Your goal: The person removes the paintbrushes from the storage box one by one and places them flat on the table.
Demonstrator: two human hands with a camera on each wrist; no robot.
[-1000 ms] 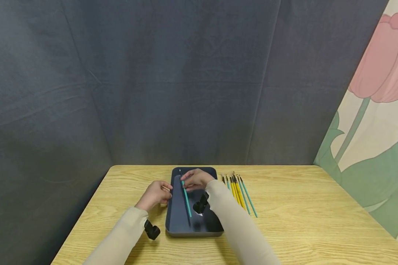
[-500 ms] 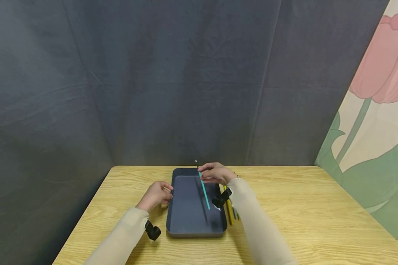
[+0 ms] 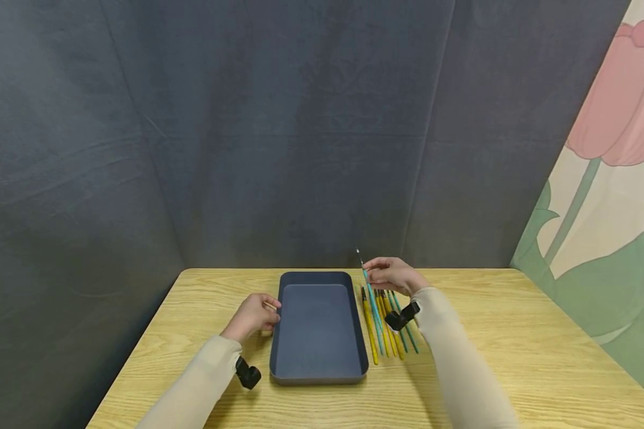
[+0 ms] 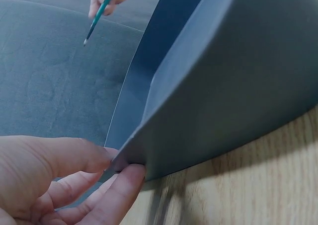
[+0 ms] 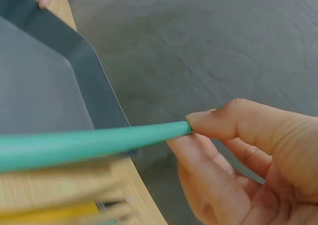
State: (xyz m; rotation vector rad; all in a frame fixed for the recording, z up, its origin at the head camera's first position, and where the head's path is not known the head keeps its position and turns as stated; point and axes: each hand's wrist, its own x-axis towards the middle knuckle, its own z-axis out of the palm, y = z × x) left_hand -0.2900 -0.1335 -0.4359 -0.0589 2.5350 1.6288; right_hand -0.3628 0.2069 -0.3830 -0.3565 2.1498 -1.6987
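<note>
My left hand (image 3: 252,316) pinches the left rim of a dark grey rectangular tray (image 3: 318,333), thumb and fingers on either side of the wall in the left wrist view. Nothing lies inside the tray. To its right, my right hand (image 3: 394,275) pinches a turquoise paintbrush (image 5: 99,143) between thumb and fingertips, near the bristle end. The paintbrush slants with its tip up and away, over the row of other brushes. Several yellow paintbrushes (image 3: 368,325) and turquoise ones lie side by side on the table just right of the tray; the right hand and its wrist camera partly hide them.
The light wooden table (image 3: 494,339) ends at a dark grey curtain (image 3: 300,149) behind and to the left. A wall with a painted tulip (image 3: 606,101) stands at the right. Each sleeve carries a small black camera (image 3: 247,373).
My right hand has lifted the turquoise paintbrush out of the tray and carried it right, above the other brushes. The left hand stays at the tray's rim.
</note>
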